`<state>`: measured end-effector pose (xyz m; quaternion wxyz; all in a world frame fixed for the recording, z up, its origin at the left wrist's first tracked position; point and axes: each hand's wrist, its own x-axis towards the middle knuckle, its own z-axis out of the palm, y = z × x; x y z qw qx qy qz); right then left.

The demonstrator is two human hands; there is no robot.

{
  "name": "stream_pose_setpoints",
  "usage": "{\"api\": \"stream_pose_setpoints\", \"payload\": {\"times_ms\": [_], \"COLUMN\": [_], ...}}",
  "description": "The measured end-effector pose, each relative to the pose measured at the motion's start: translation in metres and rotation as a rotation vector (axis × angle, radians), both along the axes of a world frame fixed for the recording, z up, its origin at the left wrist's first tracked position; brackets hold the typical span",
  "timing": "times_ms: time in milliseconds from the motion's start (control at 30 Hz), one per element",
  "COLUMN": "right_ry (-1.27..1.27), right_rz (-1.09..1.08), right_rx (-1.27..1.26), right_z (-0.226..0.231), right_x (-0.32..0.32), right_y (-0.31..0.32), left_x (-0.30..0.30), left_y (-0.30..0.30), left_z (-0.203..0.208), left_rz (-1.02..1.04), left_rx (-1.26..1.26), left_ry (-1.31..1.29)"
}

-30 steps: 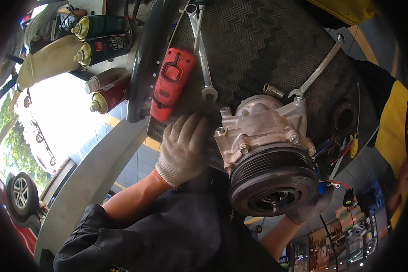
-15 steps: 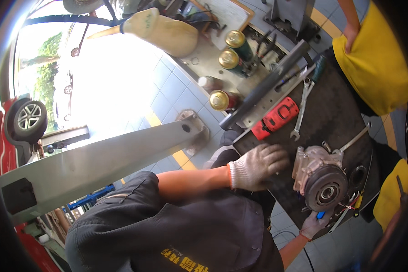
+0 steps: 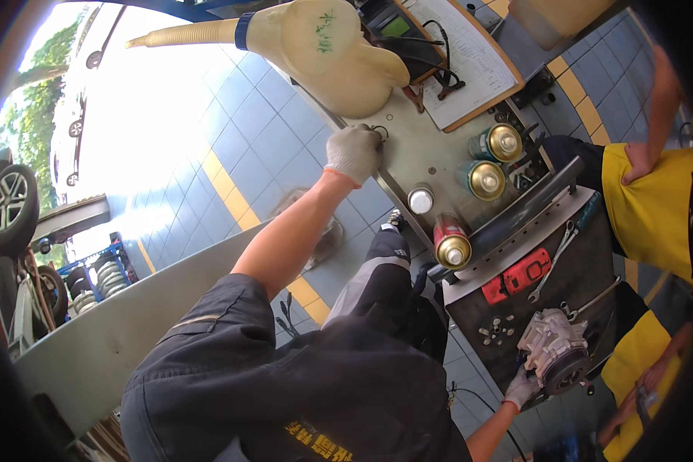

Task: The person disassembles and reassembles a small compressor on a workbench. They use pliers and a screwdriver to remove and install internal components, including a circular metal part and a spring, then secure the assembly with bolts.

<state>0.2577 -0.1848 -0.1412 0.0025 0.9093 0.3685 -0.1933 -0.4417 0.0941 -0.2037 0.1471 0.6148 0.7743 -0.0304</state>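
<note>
My gloved left hand (image 3: 354,152) reaches far up to the edge of a grey metal table (image 3: 420,158). Its fingers are curled beside a small metal ring (image 3: 379,131), just below a cream jug with a long spout (image 3: 327,54). Whether it grips anything is unclear. My gloved right hand (image 3: 520,389) holds the lower side of a silver compressor with a black pulley (image 3: 554,354). The compressor sits on a black rubber mat (image 3: 508,308). A red tool (image 3: 517,275) and a wrench (image 3: 550,262) lie further up the mat.
Several spray cans (image 3: 485,179) stand on the grey table, beside a clipboard with paper (image 3: 458,58). A person in a yellow shirt (image 3: 647,208) stands at the right. A car wheel (image 3: 8,202) and a grey beam (image 3: 108,339) are at the left.
My left hand left the mat near the red tool and moved up to the grey table's edge by the jug. My right hand stayed on the compressor. The view has pulled back.
</note>
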Motion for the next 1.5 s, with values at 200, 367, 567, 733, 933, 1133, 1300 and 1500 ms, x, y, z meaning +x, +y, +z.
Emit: {"api": "stream_pose_setpoints", "payload": {"times_ms": [200,367,567,733,933,1133,1300,1500], "right_ry": [-0.214,0.005,0.021,-0.116,-0.109,-0.120,-0.139,-0.094], "right_rz": [-0.023,-0.065,0.056,-0.121,-0.101,-0.145,-0.147,-0.205], "right_rx": [0.005,0.331,0.371,0.127,0.087,0.078,0.104,0.107], "right_z": [0.021,0.022,0.039,0.046,0.049,0.057,0.068,0.076], "right_x": [-0.021,-0.032,-0.067,-0.083,-0.082,-0.103,-0.121,-0.126], "right_y": [-0.005,-0.027,-0.028,-0.037,-0.059,-0.050,-0.050,-0.075], "left_x": [0.002,-0.005,-0.006,-0.001,0.004,0.011,0.004,0.005], "left_y": [0.029,0.044,0.039,0.024,0.039,0.063,0.069,0.045], "left_z": [-0.007,0.003,-0.012,-0.024,-0.026,-0.033,-0.019,0.023], "left_rz": [-0.129,-0.251,-0.302,-0.252,0.134,0.119,-0.029,0.458], "left_rx": [-0.224,-0.421,-0.246,-0.131,-0.066,-0.090,0.063,0.020], "left_ry": [0.009,-0.096,-0.142,-0.248,-0.227,-0.143,-0.191,-1.006]}}
